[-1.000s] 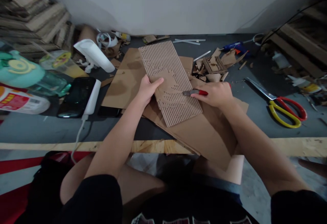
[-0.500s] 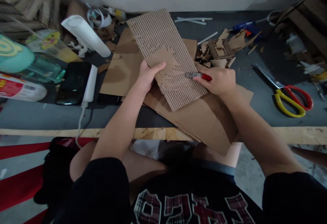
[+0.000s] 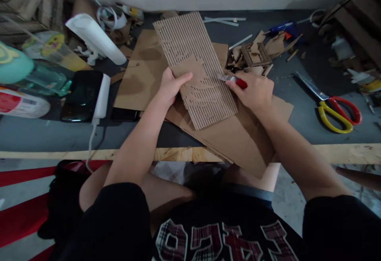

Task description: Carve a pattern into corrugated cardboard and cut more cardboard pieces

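My left hand (image 3: 172, 84) grips the left edge of a corrugated cardboard piece (image 3: 205, 58), thumb on top. Much of its face shows bare ridges, with torn patches of flat brown paper left in the middle and toward the lower end. In my right hand (image 3: 254, 90) is a red-handled utility knife (image 3: 238, 81), its metal front end over the cardboard's right edge. Whether the blade touches the ridges I cannot tell. Beneath lie larger flat cardboard sheets (image 3: 241, 138), one reaching past the table's front edge.
Scissors (image 3: 327, 106) with red and yellow handles lie to the right. Behind my right hand are cardboard scraps, a small cardboard frame (image 3: 256, 54) and a blue glue gun (image 3: 282, 27). Bottles, a black phone (image 3: 81, 96) and a white charging device (image 3: 101, 96) stand or lie at left.
The knife and my right hand have shifted slightly up, toward the cardboard's right edge. The cardboard has turned a little, while my left hand keeps its hold.
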A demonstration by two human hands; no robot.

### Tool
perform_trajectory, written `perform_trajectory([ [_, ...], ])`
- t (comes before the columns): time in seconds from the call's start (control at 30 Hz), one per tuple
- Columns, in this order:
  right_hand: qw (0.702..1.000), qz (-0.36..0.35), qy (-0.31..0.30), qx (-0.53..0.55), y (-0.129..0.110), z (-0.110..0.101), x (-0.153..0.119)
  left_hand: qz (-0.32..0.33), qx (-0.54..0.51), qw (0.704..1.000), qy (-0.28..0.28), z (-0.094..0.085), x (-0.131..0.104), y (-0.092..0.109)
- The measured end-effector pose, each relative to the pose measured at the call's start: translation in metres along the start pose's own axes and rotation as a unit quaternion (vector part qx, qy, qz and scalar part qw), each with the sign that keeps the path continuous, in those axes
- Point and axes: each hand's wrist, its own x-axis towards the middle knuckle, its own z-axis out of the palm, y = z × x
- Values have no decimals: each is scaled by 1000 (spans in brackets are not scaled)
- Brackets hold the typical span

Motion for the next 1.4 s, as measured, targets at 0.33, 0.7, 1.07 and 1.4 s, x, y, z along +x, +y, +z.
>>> perform_trajectory([
  [0.33,974,-193,18,117,1,1,3,-53,-14,998,-27,6,-9,20],
  [0.7,950,-296,12,93,-18,8,-1,-78,5,996,-50,8,-14,35],
  [1.07,957,-277,3,84,-21,5,-4,-82,-6,995,-59,11,-17,44],
  [1.4,973,-202,-58,99,-34,-5,-6,-77,3,996,-51,10,-15,34],
])
